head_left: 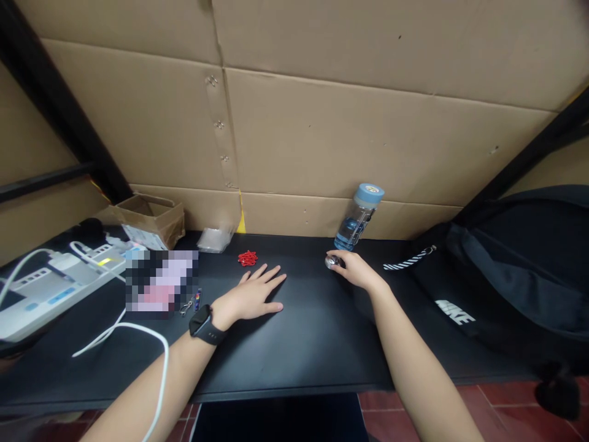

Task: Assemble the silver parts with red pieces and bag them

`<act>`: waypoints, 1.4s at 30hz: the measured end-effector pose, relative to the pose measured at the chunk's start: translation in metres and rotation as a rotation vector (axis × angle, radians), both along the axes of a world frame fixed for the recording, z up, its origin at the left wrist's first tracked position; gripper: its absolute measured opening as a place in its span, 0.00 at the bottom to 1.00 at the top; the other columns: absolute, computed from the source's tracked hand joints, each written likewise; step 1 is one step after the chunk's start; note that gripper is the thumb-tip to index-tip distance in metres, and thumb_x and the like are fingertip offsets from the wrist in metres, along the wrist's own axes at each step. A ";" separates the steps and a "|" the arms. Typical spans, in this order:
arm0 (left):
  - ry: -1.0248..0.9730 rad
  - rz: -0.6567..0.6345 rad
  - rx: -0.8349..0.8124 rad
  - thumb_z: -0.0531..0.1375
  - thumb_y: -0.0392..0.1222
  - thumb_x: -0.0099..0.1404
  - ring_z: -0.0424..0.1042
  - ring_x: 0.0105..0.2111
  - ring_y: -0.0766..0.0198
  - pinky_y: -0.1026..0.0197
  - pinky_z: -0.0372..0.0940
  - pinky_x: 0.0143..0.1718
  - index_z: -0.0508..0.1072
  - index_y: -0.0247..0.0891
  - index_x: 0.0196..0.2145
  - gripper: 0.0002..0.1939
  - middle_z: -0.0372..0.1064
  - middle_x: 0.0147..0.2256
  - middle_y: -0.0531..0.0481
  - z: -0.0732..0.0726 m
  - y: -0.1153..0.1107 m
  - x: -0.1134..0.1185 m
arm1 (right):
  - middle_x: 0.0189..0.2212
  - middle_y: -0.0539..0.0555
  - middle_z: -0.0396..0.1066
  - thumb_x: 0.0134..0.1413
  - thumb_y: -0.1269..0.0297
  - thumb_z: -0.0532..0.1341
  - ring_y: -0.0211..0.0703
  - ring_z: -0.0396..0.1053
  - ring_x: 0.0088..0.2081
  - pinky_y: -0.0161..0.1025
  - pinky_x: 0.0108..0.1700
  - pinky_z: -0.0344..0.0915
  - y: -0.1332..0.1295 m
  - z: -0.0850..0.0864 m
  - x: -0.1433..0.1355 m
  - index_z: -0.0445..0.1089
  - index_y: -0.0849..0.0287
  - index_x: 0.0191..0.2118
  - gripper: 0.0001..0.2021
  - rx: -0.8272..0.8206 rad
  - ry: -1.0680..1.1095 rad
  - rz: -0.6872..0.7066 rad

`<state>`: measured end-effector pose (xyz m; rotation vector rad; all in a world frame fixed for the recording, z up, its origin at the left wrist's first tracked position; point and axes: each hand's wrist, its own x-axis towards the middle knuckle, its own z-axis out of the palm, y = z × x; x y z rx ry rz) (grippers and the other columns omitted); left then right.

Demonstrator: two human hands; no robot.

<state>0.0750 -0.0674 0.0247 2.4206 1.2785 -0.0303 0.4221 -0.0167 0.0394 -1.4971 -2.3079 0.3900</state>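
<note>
My left hand lies palm down on the black tabletop, its fingers spread, with a dark watch on the wrist. Just beyond its fingertips is a small heap of thin red looped pieces, too small to name surely. My right hand has its fingers curled round a small shiny silver rounded object at the tabletop; its kind is not clear and the hand partly covers it. Right behind that hand stands a clear water bottle with a blue lid.
A white power strip with cables and a blurred-out item lie at left, near a small clip with a strap. An open cardboard box and clear plastic packet stand at the back. A black bag fills the right.
</note>
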 end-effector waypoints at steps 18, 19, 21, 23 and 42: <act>-0.123 -0.053 0.183 0.54 0.61 0.70 0.54 0.68 0.45 0.46 0.52 0.68 0.66 0.46 0.65 0.31 0.57 0.68 0.45 0.002 0.006 -0.003 | 0.54 0.57 0.75 0.62 0.63 0.60 0.52 0.73 0.56 0.49 0.62 0.65 0.001 0.003 0.001 0.72 0.54 0.57 0.18 0.070 0.124 -0.007; -0.152 -0.049 0.227 0.54 0.59 0.71 0.59 0.66 0.48 0.48 0.54 0.66 0.68 0.45 0.63 0.28 0.62 0.65 0.44 0.005 0.008 -0.004 | 0.54 0.57 0.75 0.62 0.63 0.59 0.51 0.72 0.56 0.49 0.62 0.65 0.000 0.004 0.000 0.72 0.54 0.56 0.18 0.087 0.148 0.007; -0.201 0.006 0.321 0.53 0.53 0.73 0.66 0.59 0.52 0.51 0.58 0.63 0.72 0.44 0.57 0.22 0.68 0.58 0.44 0.013 0.013 -0.009 | 0.56 0.57 0.74 0.62 0.62 0.59 0.51 0.71 0.57 0.49 0.61 0.65 -0.001 0.005 -0.004 0.72 0.54 0.57 0.18 0.102 0.185 0.027; -0.216 0.125 0.410 0.52 0.49 0.73 0.68 0.54 0.52 0.50 0.60 0.60 0.74 0.44 0.54 0.18 0.71 0.53 0.44 0.018 0.020 -0.018 | 0.57 0.57 0.72 0.62 0.61 0.59 0.51 0.70 0.58 0.49 0.61 0.66 -0.002 0.007 -0.007 0.71 0.54 0.58 0.19 0.098 0.210 0.032; -0.119 0.377 0.548 0.57 0.41 0.67 0.75 0.42 0.51 0.55 0.65 0.44 0.78 0.42 0.41 0.10 0.78 0.40 0.46 -0.001 0.054 -0.069 | 0.51 0.56 0.76 0.60 0.68 0.62 0.48 0.76 0.49 0.46 0.52 0.73 -0.001 0.000 -0.014 0.68 0.51 0.60 0.23 0.127 0.306 0.108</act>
